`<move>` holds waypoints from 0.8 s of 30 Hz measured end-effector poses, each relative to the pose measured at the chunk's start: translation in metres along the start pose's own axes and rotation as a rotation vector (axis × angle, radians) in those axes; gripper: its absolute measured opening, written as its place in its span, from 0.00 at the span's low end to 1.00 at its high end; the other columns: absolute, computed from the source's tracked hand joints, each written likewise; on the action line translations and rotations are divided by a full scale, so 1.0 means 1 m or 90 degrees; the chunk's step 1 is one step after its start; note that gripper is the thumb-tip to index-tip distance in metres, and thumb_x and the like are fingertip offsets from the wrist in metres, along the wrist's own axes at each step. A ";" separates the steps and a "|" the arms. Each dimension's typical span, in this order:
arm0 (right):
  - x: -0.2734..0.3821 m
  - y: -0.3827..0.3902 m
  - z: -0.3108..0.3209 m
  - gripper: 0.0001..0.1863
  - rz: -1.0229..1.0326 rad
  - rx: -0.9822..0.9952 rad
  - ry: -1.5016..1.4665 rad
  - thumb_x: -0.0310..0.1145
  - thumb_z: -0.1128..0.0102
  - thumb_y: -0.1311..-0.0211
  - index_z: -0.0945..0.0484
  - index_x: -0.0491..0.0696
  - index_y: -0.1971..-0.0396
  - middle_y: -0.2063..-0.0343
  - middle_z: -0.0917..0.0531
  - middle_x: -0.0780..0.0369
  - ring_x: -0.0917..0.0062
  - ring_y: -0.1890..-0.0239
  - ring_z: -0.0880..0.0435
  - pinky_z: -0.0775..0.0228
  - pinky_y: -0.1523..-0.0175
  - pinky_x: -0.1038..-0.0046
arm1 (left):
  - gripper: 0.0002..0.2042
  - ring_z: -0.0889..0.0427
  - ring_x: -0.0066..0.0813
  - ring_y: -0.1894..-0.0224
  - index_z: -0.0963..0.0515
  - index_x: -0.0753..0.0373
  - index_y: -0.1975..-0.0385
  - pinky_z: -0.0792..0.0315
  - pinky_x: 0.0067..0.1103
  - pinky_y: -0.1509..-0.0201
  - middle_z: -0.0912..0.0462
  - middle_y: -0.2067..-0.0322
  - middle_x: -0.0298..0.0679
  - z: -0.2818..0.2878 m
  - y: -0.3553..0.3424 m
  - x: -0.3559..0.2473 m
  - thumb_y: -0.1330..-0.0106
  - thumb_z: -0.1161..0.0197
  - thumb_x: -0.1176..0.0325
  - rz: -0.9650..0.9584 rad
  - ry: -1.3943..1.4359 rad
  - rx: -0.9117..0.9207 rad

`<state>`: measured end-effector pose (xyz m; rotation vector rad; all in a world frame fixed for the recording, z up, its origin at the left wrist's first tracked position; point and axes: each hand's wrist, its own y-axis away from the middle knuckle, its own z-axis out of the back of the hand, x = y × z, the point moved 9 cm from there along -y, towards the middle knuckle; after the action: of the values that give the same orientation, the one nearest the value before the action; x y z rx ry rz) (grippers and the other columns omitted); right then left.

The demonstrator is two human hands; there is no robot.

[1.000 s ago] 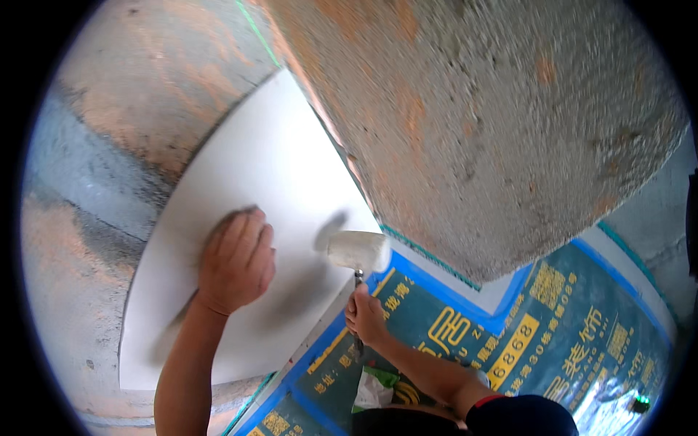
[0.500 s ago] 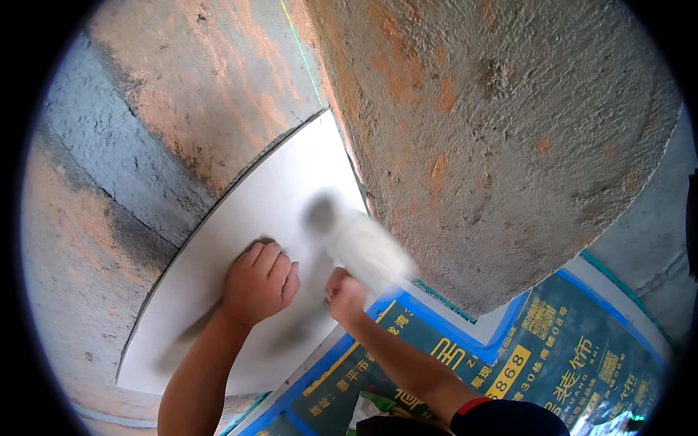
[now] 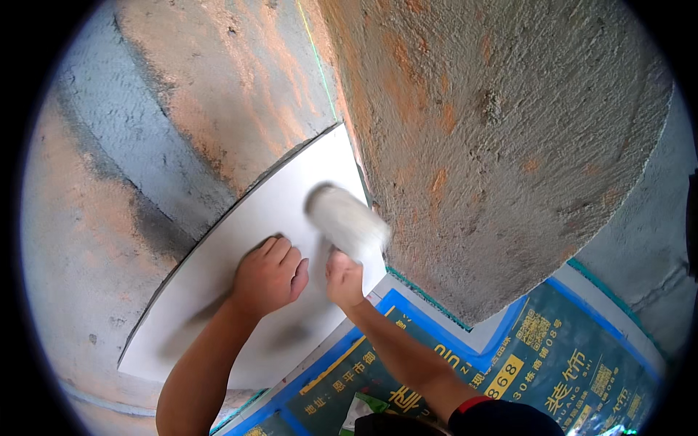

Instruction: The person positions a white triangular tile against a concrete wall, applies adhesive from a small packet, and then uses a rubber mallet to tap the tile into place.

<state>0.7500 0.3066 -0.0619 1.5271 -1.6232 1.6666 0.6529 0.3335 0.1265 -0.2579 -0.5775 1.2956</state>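
Observation:
A large white tile (image 3: 218,291) lies against the rough wall, its upper tip in the corner. My right hand (image 3: 345,280) grips the short handle of a mallet with a pale grey, cylindrical head (image 3: 349,221). The mallet's darker end face is close to the tile; blur hides whether they touch. Left of it, my left hand (image 3: 269,276) is closed in a loose fist at the tile's face, knuckles up and thumb folded in. Its curled fingers hide whatever they may hold. A dark shadow edges those fingers.
A rough, orange-stained wall (image 3: 494,145) rises on the right, meeting the left wall (image 3: 218,94) in a corner. A thin green line (image 3: 320,65) runs above the tile. Below lies a printed green floor sheet (image 3: 451,370) edged with blue tape, with a small packet (image 3: 362,410).
The mallet head has swung up and left and looks less blurred. My left hand stays closed at the tile. The whole view has shifted slightly.

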 end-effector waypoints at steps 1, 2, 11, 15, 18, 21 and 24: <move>0.000 -0.003 0.000 0.22 0.014 -0.027 0.008 0.39 0.50 0.24 0.31 0.44 0.80 0.85 0.27 0.61 0.72 0.82 0.28 0.37 0.76 0.69 | 0.09 0.23 0.43 0.69 0.29 0.61 0.79 0.25 0.33 0.66 0.26 0.74 0.43 0.004 -0.003 0.000 0.44 0.34 0.70 0.012 0.015 0.001; -0.003 -0.011 -0.005 0.19 0.008 -0.016 0.023 0.37 0.51 0.24 0.29 0.41 0.76 0.85 0.26 0.57 0.66 0.83 0.27 0.36 0.75 0.65 | 0.09 0.23 0.43 0.70 0.29 0.62 0.79 0.25 0.33 0.67 0.25 0.74 0.44 0.009 -0.009 0.001 0.43 0.34 0.70 0.022 0.030 -0.018; 0.027 -0.012 0.013 0.28 -0.178 0.056 -0.201 0.52 0.56 0.22 0.34 0.48 0.81 0.86 0.32 0.68 0.83 0.84 0.34 0.44 0.79 0.77 | 0.06 0.23 0.44 0.80 0.27 0.61 0.85 0.25 0.32 0.74 0.26 0.82 0.40 0.021 -0.060 0.016 0.52 0.36 0.74 -0.051 0.003 -0.031; 0.059 -0.012 0.030 0.30 0.083 -0.105 -0.225 0.62 0.51 0.28 0.36 0.50 0.79 0.84 0.34 0.69 0.81 0.87 0.36 0.47 0.82 0.76 | 0.07 0.19 0.42 0.76 0.23 0.61 0.84 0.21 0.33 0.69 0.21 0.79 0.42 0.008 -0.056 0.026 0.50 0.36 0.67 -0.009 -0.003 0.046; 0.044 -0.020 0.018 0.25 0.036 -0.050 -0.005 0.55 0.46 0.33 0.37 0.50 0.78 0.84 0.35 0.65 0.75 0.86 0.36 0.45 0.82 0.71 | 0.07 0.18 0.41 0.76 0.22 0.61 0.84 0.21 0.33 0.68 0.20 0.79 0.42 0.007 -0.056 0.023 0.51 0.37 0.67 -0.022 0.005 0.057; 0.023 -0.023 0.026 0.15 -0.040 -0.120 -0.424 0.38 0.38 0.42 0.35 0.48 0.77 0.85 0.34 0.59 0.66 0.84 0.33 0.40 0.78 0.64 | 0.07 0.17 0.40 0.75 0.21 0.62 0.84 0.20 0.33 0.69 0.20 0.80 0.43 0.010 -0.058 0.024 0.50 0.37 0.66 -0.023 0.011 0.056; 0.048 -0.023 0.031 0.13 0.098 -0.106 -0.026 0.28 0.36 0.46 0.35 0.47 0.76 0.85 0.34 0.56 0.64 0.84 0.33 0.40 0.77 0.64 | 0.06 0.18 0.41 0.76 0.22 0.62 0.84 0.21 0.32 0.70 0.21 0.80 0.42 0.013 -0.058 0.023 0.52 0.37 0.68 -0.037 0.019 0.045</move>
<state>0.7655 0.2667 -0.0173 1.3949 -1.8919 1.5397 0.6972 0.3378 0.1715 -0.1999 -0.5093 1.2513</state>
